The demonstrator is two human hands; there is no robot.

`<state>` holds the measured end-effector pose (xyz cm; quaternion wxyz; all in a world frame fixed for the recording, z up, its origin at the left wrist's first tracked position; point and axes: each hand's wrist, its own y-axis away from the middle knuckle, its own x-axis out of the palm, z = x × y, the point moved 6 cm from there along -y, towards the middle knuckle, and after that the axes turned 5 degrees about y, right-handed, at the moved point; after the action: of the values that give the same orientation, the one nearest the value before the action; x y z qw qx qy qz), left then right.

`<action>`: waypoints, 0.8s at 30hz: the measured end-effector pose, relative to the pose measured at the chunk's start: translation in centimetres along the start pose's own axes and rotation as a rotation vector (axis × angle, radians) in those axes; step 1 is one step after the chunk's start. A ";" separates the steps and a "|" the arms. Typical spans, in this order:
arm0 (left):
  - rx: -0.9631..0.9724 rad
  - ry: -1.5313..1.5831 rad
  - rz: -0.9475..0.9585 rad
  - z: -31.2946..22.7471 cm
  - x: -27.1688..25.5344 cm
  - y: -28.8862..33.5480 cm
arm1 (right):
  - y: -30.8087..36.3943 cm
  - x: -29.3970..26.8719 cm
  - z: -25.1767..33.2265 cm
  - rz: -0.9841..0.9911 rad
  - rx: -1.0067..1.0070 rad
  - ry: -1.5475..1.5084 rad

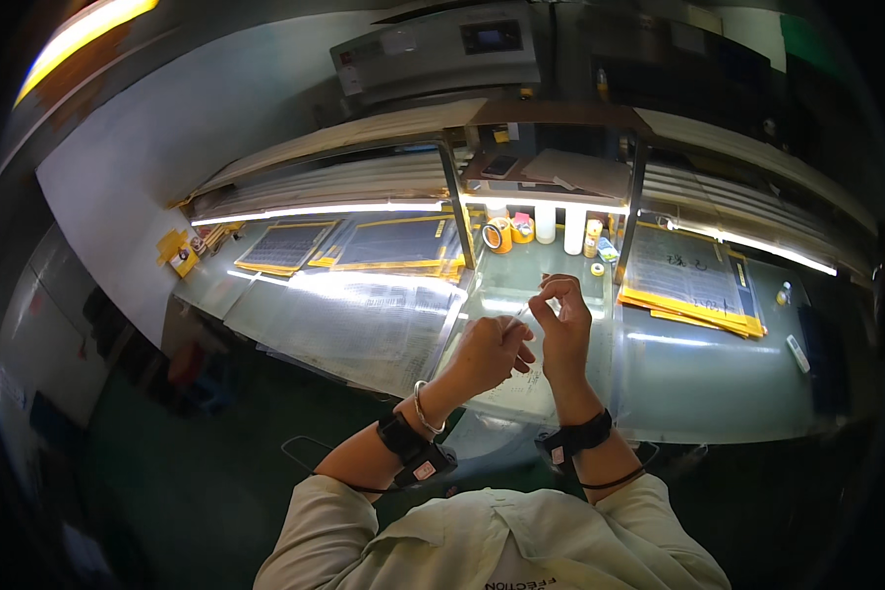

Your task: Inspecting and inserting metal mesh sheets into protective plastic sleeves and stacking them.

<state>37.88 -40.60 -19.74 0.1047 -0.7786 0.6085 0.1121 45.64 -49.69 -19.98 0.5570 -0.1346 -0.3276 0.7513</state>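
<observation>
Over the middle of the glass-topped bench, my left hand [484, 356] and my right hand [564, 329] are raised close together. The left one has its fingers curled into a pinch, its back turned up. Thumb and forefinger of the right meet in a pinch as well. Something thin and pale may run between the fingertips, too small to make out. Beneath them is a lit glass panel [506, 391] with faint markings. A roll of yellow tape [498, 236] stands beyond my hands.
Patterned dark sheets with yellow edging [393, 242] lie on the left, nearer a large translucent film [349, 329]. More yellow-edged sheets [693, 285] are stacked at right, near a white marker-like object [797, 354]. White bottles [573, 231] stand behind; shelf posts [631, 211] rise there.
</observation>
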 end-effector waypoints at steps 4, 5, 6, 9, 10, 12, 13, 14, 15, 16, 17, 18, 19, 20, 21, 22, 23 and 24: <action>-0.065 0.048 0.052 1.7 0.3 -0.5 | -0.3 -2.1 -3.4 -0.161 0.385 -0.417; -0.114 0.111 0.060 2.7 0.3 -0.6 | -1.3 -3.1 -3.6 -0.271 0.364 -0.703; -0.134 0.199 0.092 3.3 0.1 -0.7 | -1.4 -4.0 -3.7 -0.306 0.464 -0.788; -0.147 0.381 0.090 3.1 -1.9 -0.2 | -1.6 -7.0 -5.0 -0.238 0.521 -0.911; -0.151 0.382 0.101 3.0 -2.9 0.1 | -2.0 -9.1 -6.0 -0.119 0.475 -0.946; -0.163 0.326 0.028 3.3 -5.7 0.6 | -2.8 -15.3 -6.6 -0.241 0.405 -0.841; -0.169 0.326 0.046 3.5 -6.1 0.8 | -2.8 -17.3 -6.9 -0.190 0.429 -0.850; -0.177 0.315 0.056 3.6 -6.3 1.4 | -2.3 -19.2 -7.1 -0.187 0.410 -0.766; -0.187 0.304 0.066 3.7 -6.7 1.8 | -1.8 -21.3 -7.8 -0.234 0.429 -0.720; -0.201 0.310 0.086 3.9 -6.9 2.3 | -1.0 -24.1 -8.1 -0.292 0.432 -0.680; -0.200 0.290 0.060 4.0 -7.5 2.5 | -0.3 -27.3 -8.4 -0.350 0.432 -0.639; -0.196 0.267 0.032 4.2 -8.3 2.4 | 0.6 -31.1 -9.1 -0.461 0.420 -0.621; -0.207 0.269 0.053 4.3 -9.0 2.6 | 1.9 -35.1 -9.4 -0.573 0.407 -0.602; -0.215 0.205 0.008 4.5 -10.4 3.1 | 3.6 -38.9 -8.6 -0.740 0.427 -0.468; -0.221 0.133 -0.051 4.4 -11.8 3.6 | 5.4 -42.2 -8.1 -0.893 0.448 -0.343; -0.230 0.128 -0.048 4.1 -12.0 3.8 | 7.1 -46.1 -8.1 -0.830 0.429 -0.200; -0.251 0.097 -0.022 3.9 -11.7 4.0 | 9.8 -51.5 -8.0 -0.763 0.413 -0.054; -0.267 0.072 0.018 3.8 -11.1 4.0 | 13.3 -57.9 -8.3 -0.624 0.430 -0.099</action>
<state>31.26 -30.11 -20.13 -0.0228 -0.7835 0.5987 0.1648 60.30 -102.56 -44.14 0.7579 0.1282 -0.2143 0.6027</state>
